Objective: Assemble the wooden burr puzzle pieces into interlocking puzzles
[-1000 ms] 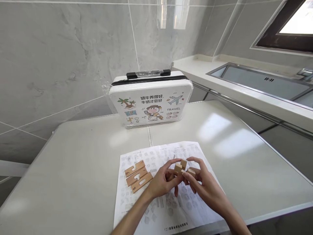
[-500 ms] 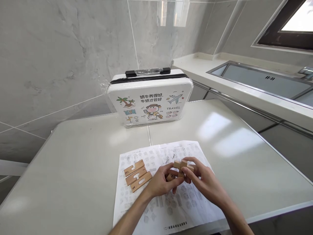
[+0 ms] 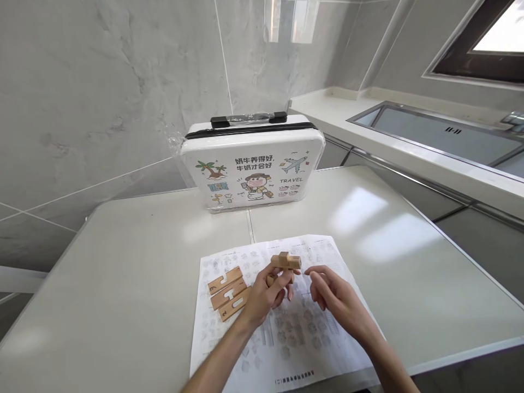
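Observation:
My left hand [image 3: 265, 295] grips a partly joined cluster of notched wooden puzzle pieces [image 3: 285, 261], held a little above a printed instruction sheet [image 3: 282, 322]. My right hand [image 3: 331, 295] hovers just right of the cluster with fingers loosely curled and apart, holding nothing. Three loose notched wooden bars [image 3: 227, 293] lie side by side on the sheet's left part, close to my left wrist.
A small white suitcase [image 3: 251, 164] with cartoon print, wrapped in plastic, stands at the back of the white table [image 3: 123, 284]. A counter with a steel sink [image 3: 434, 134] runs along the right. Tiled walls rise behind.
Both hands held the wooden cluster together before. My right hand has let go and drawn back to the right, while my left hand turned the cluster and lifted it slightly leftward.

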A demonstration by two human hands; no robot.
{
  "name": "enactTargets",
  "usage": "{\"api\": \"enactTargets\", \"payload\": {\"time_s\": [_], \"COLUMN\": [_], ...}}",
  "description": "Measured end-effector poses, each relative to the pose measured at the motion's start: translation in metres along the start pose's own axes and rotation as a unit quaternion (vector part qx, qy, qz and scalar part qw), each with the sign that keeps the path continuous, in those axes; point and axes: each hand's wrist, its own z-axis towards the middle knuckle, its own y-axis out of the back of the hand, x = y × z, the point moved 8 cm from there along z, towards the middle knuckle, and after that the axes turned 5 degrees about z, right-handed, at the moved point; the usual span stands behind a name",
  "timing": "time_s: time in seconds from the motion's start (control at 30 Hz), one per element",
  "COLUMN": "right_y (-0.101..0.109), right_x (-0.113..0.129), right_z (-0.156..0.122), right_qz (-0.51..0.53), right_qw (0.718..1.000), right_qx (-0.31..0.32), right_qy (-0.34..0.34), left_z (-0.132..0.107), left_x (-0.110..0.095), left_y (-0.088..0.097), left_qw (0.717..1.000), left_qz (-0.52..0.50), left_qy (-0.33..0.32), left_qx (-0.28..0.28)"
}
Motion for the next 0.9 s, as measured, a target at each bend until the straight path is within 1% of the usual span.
{"api": "enactTargets", "payload": {"time_s": [0.1, 0.2, 0.3, 0.4, 0.5, 0.6, 0.7, 0.8, 0.9], "right_y": [-0.014, -0.028, -0.039, -0.045, -0.051, -0.059, -0.068, -0.07, -0.068], "right_x": [-0.002, 0.0, 0.0, -0.001, -0.001, 0.0, 0.002, 0.0, -0.001], "right_z": [-0.004, -0.006, -0.008, -0.007, -0.005, -0.003, 0.0, 0.002, 0.003], "right_qz": [-0.027, -0.041, -0.032, -0.03, -0.042, -0.059, -0.051, -0.019, 0.008], "right_qw": [0.999, 0.998, 0.998, 0.998, 0.996, 0.994, 0.994, 0.996, 0.996], "right_qx": [0.03, 0.039, 0.022, -0.007, -0.018, -0.009, -0.001, -0.017, -0.031], "right_qy": [0.011, 0.036, 0.046, 0.058, 0.075, 0.089, 0.097, 0.09, 0.089], "left_z": [0.001, 0.002, 0.001, 0.001, 0.001, 0.001, -0.001, -0.003, -0.003], "left_x": [0.006, 0.011, 0.011, 0.009, 0.009, 0.008, 0.007, 0.008, 0.008], "left_y": [0.004, 0.007, 0.01, 0.012, 0.014, 0.014, 0.01, 0.007, 0.007], "left_qw": [1.0, 0.998, 0.996, 0.992, 0.99, 0.992, 0.996, 0.999, 0.999], "left_qz": [-0.017, -0.036, -0.071, -0.107, -0.121, -0.106, -0.064, -0.025, -0.008], "left_qy": [0.009, 0.015, 0.008, -0.004, -0.009, -0.012, -0.008, -0.008, -0.015], "left_qx": [-0.025, -0.048, -0.058, -0.06, -0.068, -0.068, -0.056, -0.039, -0.039]}}
